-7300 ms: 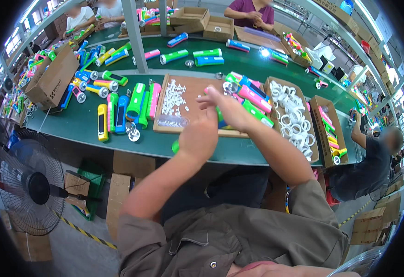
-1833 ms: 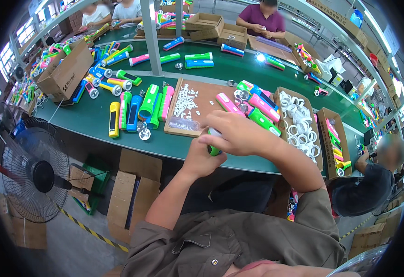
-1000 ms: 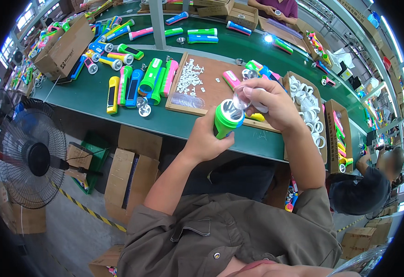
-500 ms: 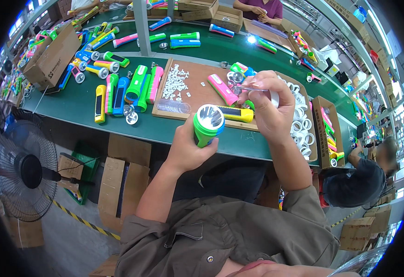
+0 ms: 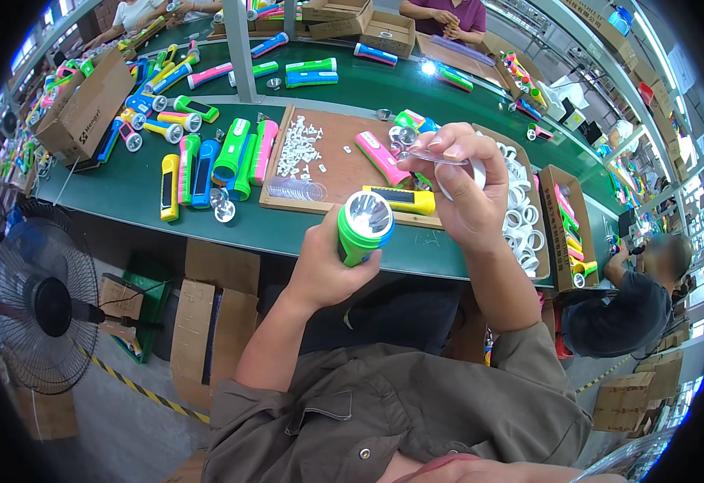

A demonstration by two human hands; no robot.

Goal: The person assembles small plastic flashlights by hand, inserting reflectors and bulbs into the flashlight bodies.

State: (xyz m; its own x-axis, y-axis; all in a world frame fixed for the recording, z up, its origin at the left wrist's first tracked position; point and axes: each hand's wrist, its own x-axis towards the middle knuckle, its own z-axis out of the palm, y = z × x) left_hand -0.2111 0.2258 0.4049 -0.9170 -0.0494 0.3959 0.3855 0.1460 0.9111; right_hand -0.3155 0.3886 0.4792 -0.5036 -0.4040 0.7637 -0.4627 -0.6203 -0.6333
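My left hand point(image 5: 317, 270) is wrapped around a green and blue flashlight point(image 5: 355, 248), its shiny reflector facing up. To the right and higher, my right hand point(image 5: 474, 201) pinches a thin clear lens disc point(image 5: 430, 157) between thumb and fingers. A white ring point(image 5: 478, 172) sits in the same hand, partly covered by the fingers. The disc and the flashlight are apart. Beyond my hands, a wooden-edged board point(image 5: 337, 145) bears small white parts point(image 5: 295, 153), a stack of clear discs point(image 5: 295, 189), a pink flashlight point(image 5: 381, 159) and a yellow flashlight point(image 5: 404, 200).
White rings point(image 5: 519, 219) fill a box right of the board. Another carton point(image 5: 559, 241) beside it holds flashlights. Several colourful flashlights point(image 5: 229, 150) stand at the left, near loose reflectors point(image 5: 223, 208). A fan point(image 5: 48, 306) is at the lower left. Co-workers sit around the green table point(image 5: 207, 97).
The clear disc has tipped, showing more of its flat face, as my right fingers shifted. The flashlight stays in my left hand, a little lower. The whole view has shifted slightly.
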